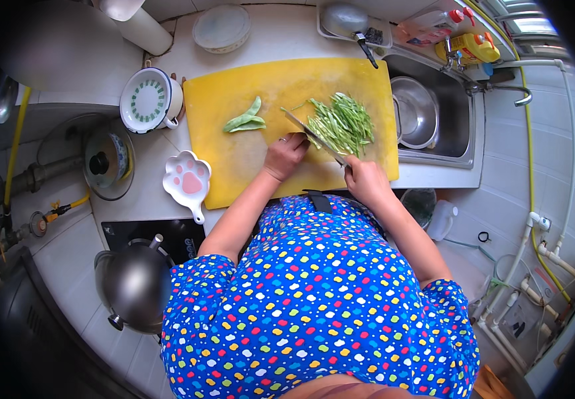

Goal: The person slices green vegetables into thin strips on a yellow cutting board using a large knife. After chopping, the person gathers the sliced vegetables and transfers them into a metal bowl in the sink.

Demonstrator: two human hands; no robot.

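My right hand [368,180] grips the handle of a kitchen knife [312,133], its blade slanting up and left across a yellow cutting board [247,169]. Beside the blade, my left hand [287,155] rests on the board with its fingers curled and a ring on one finger. Whatever lies under those fingertips is hidden. To the right of the blade spreads a pile of thin green bean slivers [347,122]. A few whole flat green beans [245,119] lie on the left half of the board.
Left of the board are an enamel pot [147,99], a paw-shaped dish [186,179] and a glass lid [100,163]. A dark wok [135,287] stands near an induction cooktop [187,239]. At right, a sink [454,129] holds a steel basin [417,112]. A covered bowl [221,29] stands behind.
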